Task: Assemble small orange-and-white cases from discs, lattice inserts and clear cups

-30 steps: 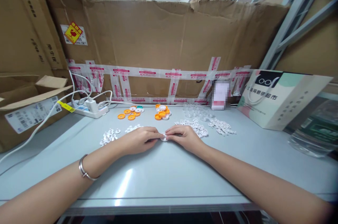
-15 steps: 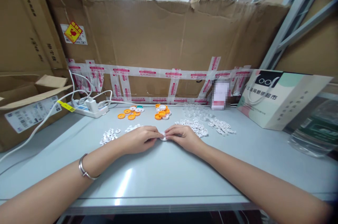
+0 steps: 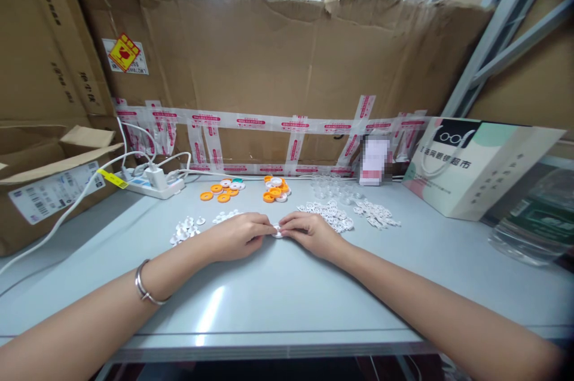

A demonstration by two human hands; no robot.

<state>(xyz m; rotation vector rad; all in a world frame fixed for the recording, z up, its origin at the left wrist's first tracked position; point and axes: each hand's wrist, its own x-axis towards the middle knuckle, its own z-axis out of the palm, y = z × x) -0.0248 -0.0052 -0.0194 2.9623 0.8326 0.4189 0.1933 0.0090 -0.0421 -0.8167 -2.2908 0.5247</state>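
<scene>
Between my fingertips, low over the table or resting on it, is a small round white plastic part (image 3: 277,232). My left hand (image 3: 242,236) pinches its left side, and my right hand (image 3: 314,234) pinches its right side. Fingers cover much of the part, so its details are hidden. Beyond my hands lie orange and white rings (image 3: 275,189) in one cluster and more orange rings (image 3: 221,191) with a green one to the left. White stemmed pieces (image 3: 185,230) lie beside my left forearm. A heap of small white pieces (image 3: 329,213) sits behind my right hand.
Clear plastic cups (image 3: 336,188) and another white pile (image 3: 376,214) lie at the back right. A power strip (image 3: 156,186) with cables stands at the left near an open carton (image 3: 54,183). A paper bag (image 3: 466,171) and a water bottle (image 3: 533,219) stand at the right.
</scene>
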